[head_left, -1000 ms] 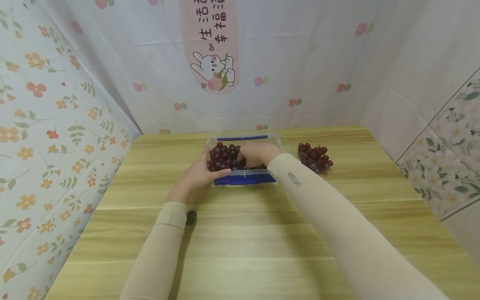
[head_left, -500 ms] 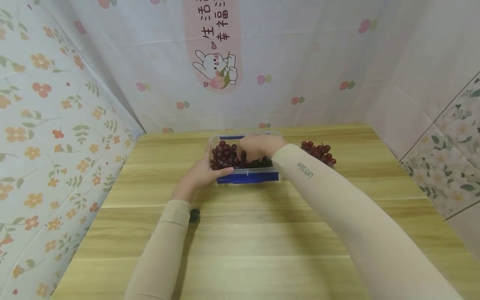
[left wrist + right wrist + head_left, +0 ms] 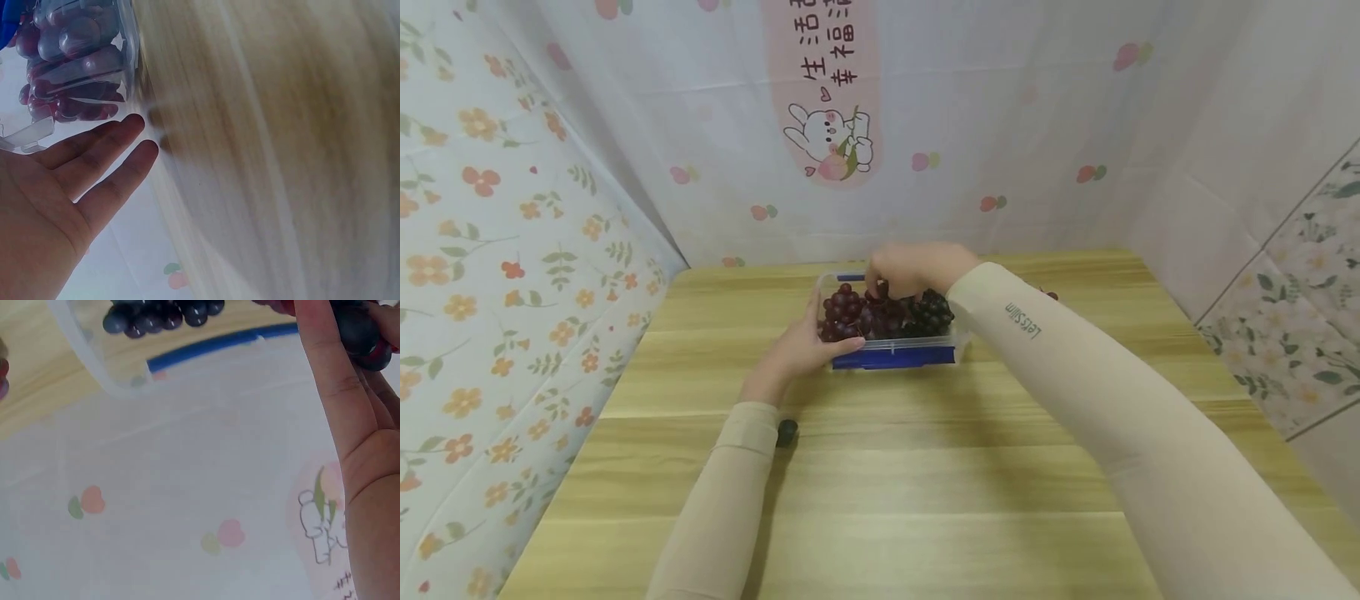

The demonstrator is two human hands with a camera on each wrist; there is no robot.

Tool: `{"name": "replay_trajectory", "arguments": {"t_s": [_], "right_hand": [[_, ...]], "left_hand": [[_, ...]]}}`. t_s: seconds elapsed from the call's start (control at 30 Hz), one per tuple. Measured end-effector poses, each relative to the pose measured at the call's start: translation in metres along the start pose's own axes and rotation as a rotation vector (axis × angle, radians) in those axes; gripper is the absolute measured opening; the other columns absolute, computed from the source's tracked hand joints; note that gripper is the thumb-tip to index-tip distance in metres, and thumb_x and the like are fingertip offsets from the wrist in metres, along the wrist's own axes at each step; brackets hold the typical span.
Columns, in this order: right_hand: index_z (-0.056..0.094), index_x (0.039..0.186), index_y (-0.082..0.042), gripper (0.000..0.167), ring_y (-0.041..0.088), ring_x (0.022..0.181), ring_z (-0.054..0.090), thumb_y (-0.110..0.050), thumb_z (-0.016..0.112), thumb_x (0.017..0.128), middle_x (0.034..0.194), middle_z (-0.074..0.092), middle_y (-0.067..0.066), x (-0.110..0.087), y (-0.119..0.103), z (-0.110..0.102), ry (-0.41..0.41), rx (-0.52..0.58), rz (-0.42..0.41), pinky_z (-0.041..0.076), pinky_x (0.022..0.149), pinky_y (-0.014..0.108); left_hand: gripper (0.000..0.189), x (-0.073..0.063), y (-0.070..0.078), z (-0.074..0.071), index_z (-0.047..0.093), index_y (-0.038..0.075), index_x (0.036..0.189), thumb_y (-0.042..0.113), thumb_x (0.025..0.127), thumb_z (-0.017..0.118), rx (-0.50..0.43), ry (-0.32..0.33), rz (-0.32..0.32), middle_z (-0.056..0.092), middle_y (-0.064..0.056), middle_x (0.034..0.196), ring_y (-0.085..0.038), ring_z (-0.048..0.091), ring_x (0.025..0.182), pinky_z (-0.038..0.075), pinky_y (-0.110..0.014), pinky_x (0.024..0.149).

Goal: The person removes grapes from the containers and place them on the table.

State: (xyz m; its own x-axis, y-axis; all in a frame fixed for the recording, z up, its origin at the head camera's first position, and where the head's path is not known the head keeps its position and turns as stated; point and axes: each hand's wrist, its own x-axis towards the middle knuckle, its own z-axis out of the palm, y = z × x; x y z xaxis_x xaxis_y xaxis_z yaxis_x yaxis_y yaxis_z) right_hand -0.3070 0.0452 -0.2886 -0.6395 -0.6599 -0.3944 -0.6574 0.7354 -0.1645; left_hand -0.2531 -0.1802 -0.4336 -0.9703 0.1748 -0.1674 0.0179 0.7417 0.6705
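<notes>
My left hand steadies the left end of a clear plastic box with blue clips. Its thumb lies along the front rim, and its straight fingers rest by the end wall. Inside the box are red grapes on the left and black grapes on the right. Over the middle of the box, my right hand is palm down. Its thumb and fingers pinch dark red grapes, seen at the top right of the right wrist view. The rest of that bunch is partly hidden by the hand.
Beyond my right forearm, a red grape bunch on the wooden table is almost wholly covered by the sleeve. A small round dark thing lies beside my left wrist. A printed cloth hangs behind the table.
My right hand has risen from inside the box, uncovering the black grapes and showing grapes at its fingertips. The right sleeve now covers most of the bunch outside. My left hand stays put.
</notes>
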Motion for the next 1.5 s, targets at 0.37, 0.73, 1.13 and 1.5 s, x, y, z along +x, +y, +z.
{"name": "replay_trajectory", "arguments": {"t_s": [0.37, 0.73, 1.13, 1.5], "right_hand": [[0.077, 0.128, -0.013, 0.045, 0.025, 0.118, 0.068, 0.012, 0.057, 0.096, 0.142, 0.069, 0.009, -0.010, -0.007, -0.016, 0.018, -0.140, -0.019, 0.061, 0.100, 0.038], [0.075, 0.127, -0.011, 0.044, 0.028, 0.123, 0.066, 0.012, 0.055, 0.096, 0.134, 0.071, 0.012, -0.022, -0.010, -0.041, 0.053, -0.239, -0.048, 0.059, 0.104, 0.043], [0.074, 0.125, -0.007, 0.043, 0.029, 0.114, 0.065, 0.016, 0.052, 0.095, 0.129, 0.071, 0.016, -0.050, 0.002, -0.060, 0.072, -0.310, -0.035, 0.059, 0.097, 0.044], [0.076, 0.103, -0.010, 0.028, 0.025, 0.086, 0.063, 0.013, 0.063, 0.094, 0.103, 0.068, 0.012, -0.095, 0.009, -0.069, 0.079, -0.509, -0.055, 0.057, 0.078, 0.039]], "left_hand": [[0.138, 0.002, -0.001, 0.000, -0.023, 0.043, 0.166, 0.088, 0.076, 0.072, -0.017, -0.002, 0.014, 0.008, -0.011, 0.181, -0.049, 0.030, 0.160, 0.032, -0.068, 0.126], [0.135, 0.003, -0.001, 0.000, -0.021, 0.043, 0.167, 0.081, 0.080, 0.075, -0.024, 0.020, 0.024, 0.014, -0.014, 0.180, -0.050, 0.033, 0.158, 0.032, -0.067, 0.126], [0.131, 0.004, -0.001, 0.002, -0.019, 0.043, 0.167, 0.072, 0.084, 0.078, -0.043, 0.027, 0.022, 0.017, -0.016, 0.179, -0.050, 0.036, 0.156, 0.033, -0.068, 0.126], [0.130, 0.003, 0.000, 0.002, -0.020, 0.045, 0.167, 0.069, 0.086, 0.079, -0.042, 0.026, 0.023, 0.026, -0.022, 0.176, -0.050, 0.040, 0.155, 0.033, -0.069, 0.125]]}}
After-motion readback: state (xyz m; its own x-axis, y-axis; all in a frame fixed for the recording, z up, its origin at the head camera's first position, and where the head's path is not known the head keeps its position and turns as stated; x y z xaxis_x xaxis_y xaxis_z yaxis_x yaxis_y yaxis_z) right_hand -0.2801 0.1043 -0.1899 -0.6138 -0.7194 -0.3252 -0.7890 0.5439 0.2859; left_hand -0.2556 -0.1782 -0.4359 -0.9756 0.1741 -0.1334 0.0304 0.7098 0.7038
